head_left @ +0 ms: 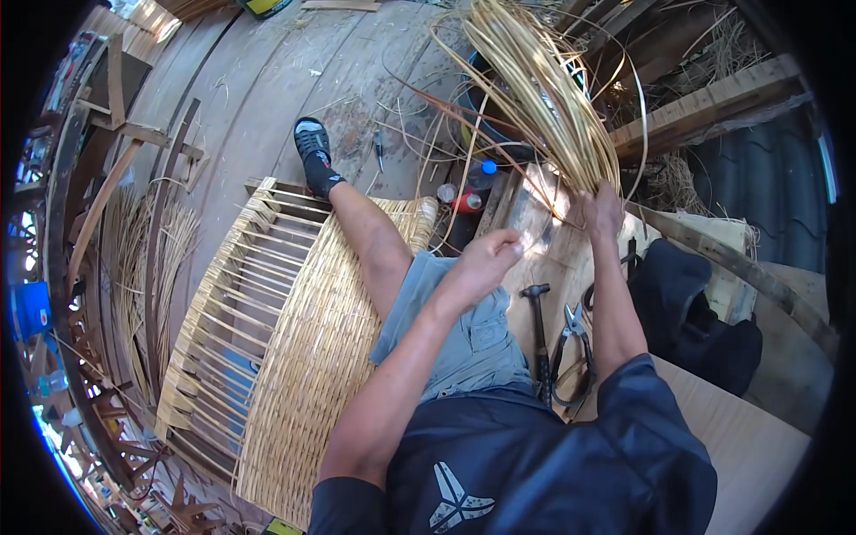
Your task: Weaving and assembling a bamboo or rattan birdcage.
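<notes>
My right hand (599, 210) is closed around the lower end of a long bundle of pale cane strips (544, 76), which rises and fans out at the top. My left hand (489, 260) is raised over my thigh with thumb and fingers pinched; I cannot make out whether a thin strand is between them. A woven cane panel (316, 357) on a slatted wooden frame (214, 294) lies under and beside my left leg. A hammer (539, 330) and metal snips (573, 348) rest beside my right thigh.
A dark tub (481, 120) is behind the bundle, near bottles (478, 183). Pliers (379, 150) lie on the plank floor (259, 98). Loose cane strips (134, 267) and wood pieces stand at left. A black bag (687, 312) and wooden beams (704, 111) are at right.
</notes>
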`<state>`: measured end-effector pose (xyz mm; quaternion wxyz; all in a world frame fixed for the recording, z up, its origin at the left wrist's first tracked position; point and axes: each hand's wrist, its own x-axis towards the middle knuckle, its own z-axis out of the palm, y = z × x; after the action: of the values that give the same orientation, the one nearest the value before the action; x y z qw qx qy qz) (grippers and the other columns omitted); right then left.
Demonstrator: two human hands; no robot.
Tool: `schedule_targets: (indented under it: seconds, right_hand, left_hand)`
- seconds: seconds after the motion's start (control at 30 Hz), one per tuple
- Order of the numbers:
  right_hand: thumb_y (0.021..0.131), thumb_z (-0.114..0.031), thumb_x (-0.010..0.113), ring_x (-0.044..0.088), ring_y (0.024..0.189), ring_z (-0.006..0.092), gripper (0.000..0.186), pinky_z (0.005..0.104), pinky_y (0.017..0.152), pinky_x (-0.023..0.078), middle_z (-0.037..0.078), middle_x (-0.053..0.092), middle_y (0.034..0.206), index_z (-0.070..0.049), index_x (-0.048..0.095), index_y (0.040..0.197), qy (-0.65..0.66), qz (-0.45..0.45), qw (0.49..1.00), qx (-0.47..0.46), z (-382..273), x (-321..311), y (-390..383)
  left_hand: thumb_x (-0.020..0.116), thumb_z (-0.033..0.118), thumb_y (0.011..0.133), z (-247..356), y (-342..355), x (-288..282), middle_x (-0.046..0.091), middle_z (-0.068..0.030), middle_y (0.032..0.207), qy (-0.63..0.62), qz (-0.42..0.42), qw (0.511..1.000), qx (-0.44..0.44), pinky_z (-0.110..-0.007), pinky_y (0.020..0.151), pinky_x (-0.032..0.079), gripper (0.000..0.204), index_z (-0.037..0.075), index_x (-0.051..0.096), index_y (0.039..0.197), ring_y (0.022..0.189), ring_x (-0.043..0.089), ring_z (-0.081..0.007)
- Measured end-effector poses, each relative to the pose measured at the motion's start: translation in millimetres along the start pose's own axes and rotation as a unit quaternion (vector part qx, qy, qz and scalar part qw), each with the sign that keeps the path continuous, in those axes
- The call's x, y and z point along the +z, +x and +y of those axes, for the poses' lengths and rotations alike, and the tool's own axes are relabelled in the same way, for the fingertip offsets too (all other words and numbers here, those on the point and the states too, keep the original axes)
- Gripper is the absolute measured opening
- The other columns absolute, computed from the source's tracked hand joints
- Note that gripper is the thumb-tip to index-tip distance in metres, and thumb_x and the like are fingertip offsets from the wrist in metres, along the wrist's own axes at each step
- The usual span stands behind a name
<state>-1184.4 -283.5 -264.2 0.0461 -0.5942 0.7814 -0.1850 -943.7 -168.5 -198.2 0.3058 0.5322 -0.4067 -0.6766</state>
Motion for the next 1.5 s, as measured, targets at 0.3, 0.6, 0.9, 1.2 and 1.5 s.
schedule_targets:
  seconds: [0.3, 0.6, 0.9, 1.2, 1.5]
  right_hand:
    - [0.084, -0.01, 0.065, 0.053, 0.065, 0.0039, 0.017, 0.0203, 0.057, 0.041, -0.001, 0.063, 0.075, 0.002, 0.068, 0.096, 0.367, -0.329, 0.87, 0.027, 14.6, -48.7, -7.1]
    - [0.085, -0.011, 0.065, 0.059, 0.074, 0.0138, 0.014, 0.0267, 0.069, 0.047, 0.004, 0.063, 0.078, -0.001, 0.066, 0.094, 0.318, -0.114, 0.94, -0.057, 4.0, -30.2, -43.4]
    - [0.082, -0.007, 0.061, 0.058, 0.079, 0.0337, 0.01, 0.0425, 0.073, 0.046, 0.015, 0.062, 0.086, -0.004, 0.061, 0.092, 0.094, -0.082, 0.934, -0.333, -22.7, -98.5, -74.2]
    - [0.086, -0.013, 0.053, 0.063, 0.076, 0.0359, 0.022, 0.0444, 0.068, 0.052, 0.016, 0.06, 0.085, -0.008, 0.057, 0.107, -0.034, -0.372, 0.88, -0.293, -50.3, -152.0, -156.9]
    - [0.091, -0.028, 0.059, 0.062, 0.089, 0.0248, 0.032, 0.0349, 0.079, 0.049, 0.011, 0.064, 0.096, -0.002, 0.06, 0.111, 0.512, -0.348, 0.765, -0.178, -76.1, -177.1, -182.8]
  left_hand:
    - [0.059, 0.02, 0.091, -4.7, -40.7, -21.9, 0.058, -0.0008, 0.097, -0.119, 0.034, 0.992, -0.037, -0.02, 0.077, 0.042, 0.039, -0.005, 0.053, 0.122, 0.086, 0.051, -0.0059]
    - [0.057, 0.027, 0.093, -27.0, -31.4, -11.5, 0.06, 0.0002, 0.104, -0.069, 0.015, 0.997, -0.026, -0.02, 0.074, 0.042, 0.043, -0.001, 0.052, 0.126, 0.089, 0.056, -0.006]
    - [0.053, 0.027, 0.095, -21.1, -29.6, -9.8, 0.061, -0.005, 0.108, -0.066, 0.001, 0.998, -0.017, -0.021, 0.075, 0.043, 0.042, -0.001, 0.051, 0.126, 0.091, 0.057, -0.0102]
    - [0.052, 0.039, 0.094, 7.0, -15.6, 21.9, 0.058, -0.0072, 0.108, -0.166, -0.039, 0.98, -0.106, -0.021, 0.066, 0.046, 0.056, 0.0, 0.042, 0.132, 0.084, 0.059, -0.0115]
    - [0.05, 0.035, 0.096, 36.4, -98.6, -11.5, 0.055, -0.0069, 0.063, 0.1, 0.113, 0.986, 0.064, -0.035, 0.052, 0.046, 0.031, 0.004, 0.054, 0.096, 0.061, 0.062, -0.0217]
